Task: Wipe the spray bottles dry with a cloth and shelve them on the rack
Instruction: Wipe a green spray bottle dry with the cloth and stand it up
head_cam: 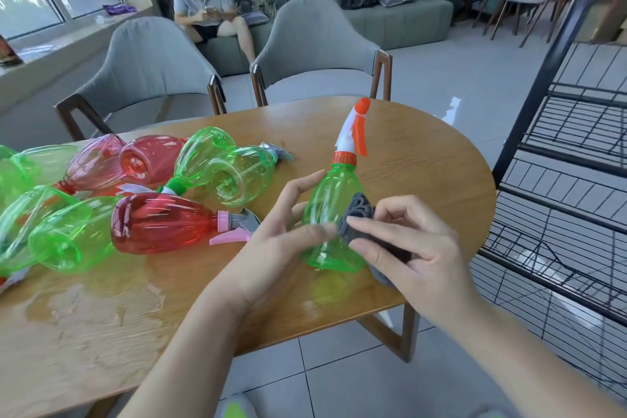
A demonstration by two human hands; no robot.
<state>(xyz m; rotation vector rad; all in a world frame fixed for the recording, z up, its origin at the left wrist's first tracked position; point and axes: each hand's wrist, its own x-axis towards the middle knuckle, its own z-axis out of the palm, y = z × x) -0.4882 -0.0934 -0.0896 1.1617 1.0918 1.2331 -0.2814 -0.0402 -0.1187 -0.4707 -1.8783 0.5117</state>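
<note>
Wood-grain table (pixel 390 132), rounded at the far end, fills the middle of a bright lounge, and its near left stretch shines wet with a spread of water (pixel 98 312). Front and centre is the green spray bottle (pixel 330 214): clear green body, orange collar, white spray head with an orange trigger and nozzle, leaning slightly to the right, its base at or just above the tabletop near the right edge. The left hand (pixel 281 234) holds it from the left, fingers reaching behind the body and thumb laid across the front. The right hand (pixel 403 244) pinches a bunched dark grey cloth (pixel 359 219) and presses it against the bottle's right flank.

Off to the left a heap of bottles (pixel 112 193) lies on its side, green and red ones jumbled and touching; the nearest is a red bottle (pixel 163 224) with a pink collar and pink trigger, pointing toward the left wrist. On the right, just beside the table, stands the black wire rack (pixel 573 159), its shelves tiered. Across the table sit two grey upholstered chairs (pixel 315 54), and beyond them a person (pixel 203 0) sits on a sofa with head bent over a phone. Potted plants line the far window.
</note>
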